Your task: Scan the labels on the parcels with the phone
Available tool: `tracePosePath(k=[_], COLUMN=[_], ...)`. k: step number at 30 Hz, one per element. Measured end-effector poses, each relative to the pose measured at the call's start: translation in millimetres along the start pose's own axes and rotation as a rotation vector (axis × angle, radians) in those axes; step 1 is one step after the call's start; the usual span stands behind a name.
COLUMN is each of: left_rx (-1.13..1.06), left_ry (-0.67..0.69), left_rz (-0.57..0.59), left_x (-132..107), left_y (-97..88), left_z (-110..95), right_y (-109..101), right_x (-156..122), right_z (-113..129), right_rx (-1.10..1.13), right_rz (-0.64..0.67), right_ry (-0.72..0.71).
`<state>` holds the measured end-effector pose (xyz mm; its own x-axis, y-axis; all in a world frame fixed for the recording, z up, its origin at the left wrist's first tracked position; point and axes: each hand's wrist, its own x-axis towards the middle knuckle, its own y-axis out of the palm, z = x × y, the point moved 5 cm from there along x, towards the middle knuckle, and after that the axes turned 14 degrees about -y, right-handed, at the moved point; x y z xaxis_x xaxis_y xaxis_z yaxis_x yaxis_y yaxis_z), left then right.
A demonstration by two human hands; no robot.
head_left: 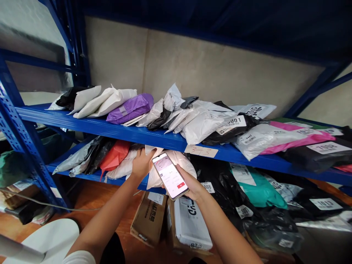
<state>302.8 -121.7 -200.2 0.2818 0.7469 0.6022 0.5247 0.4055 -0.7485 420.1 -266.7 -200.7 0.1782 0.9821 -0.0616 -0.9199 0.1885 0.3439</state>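
Note:
My right hand (189, 183) is closed around a smartphone (169, 176) with its lit screen facing up. On the screen are a picture at the top and a red button at the lower right. My left hand (142, 163) reaches into the lower shelf and grips the edge of a white parcel (152, 149), partly hidden under the upper shelf. A pale plastic mailer (154, 179) lies beneath and behind the phone. Left of my left hand are a whitish mailer (121, 169) and a red mailer (114, 157).
The blue upper shelf (90, 126) carries several mailers, among them a purple one (130, 108). A paper tag (201, 150) hangs on its edge. Below stand a brown carton (148, 218) and a grey-wrapped box (192, 223). A white round stool (52, 238) is at lower left.

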Motion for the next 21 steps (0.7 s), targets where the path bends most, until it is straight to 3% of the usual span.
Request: tracePosePath(k=[12, 17, 21], left_rx=[0.003, 0.015, 0.019], left_ry=[0.003, 0.005, 0.011], left_rz=[-0.014, -0.024, -0.030], left_x=[-1.3, -1.4, -1.3], left_y=[1.8, 0.2, 1.9], left_z=[0.5, -0.6, -1.0], right_y=[-4.6, -0.4, 7.1], right_x=[-0.5, -21.4, -48.4], right_z=[-3.0, -6.1, -16.1], right_rx=[0.006, 0.070, 0.137], right_rz=[-0.001, 0.119, 0.197], right_ry=[-0.023, -0.188, -0.241])
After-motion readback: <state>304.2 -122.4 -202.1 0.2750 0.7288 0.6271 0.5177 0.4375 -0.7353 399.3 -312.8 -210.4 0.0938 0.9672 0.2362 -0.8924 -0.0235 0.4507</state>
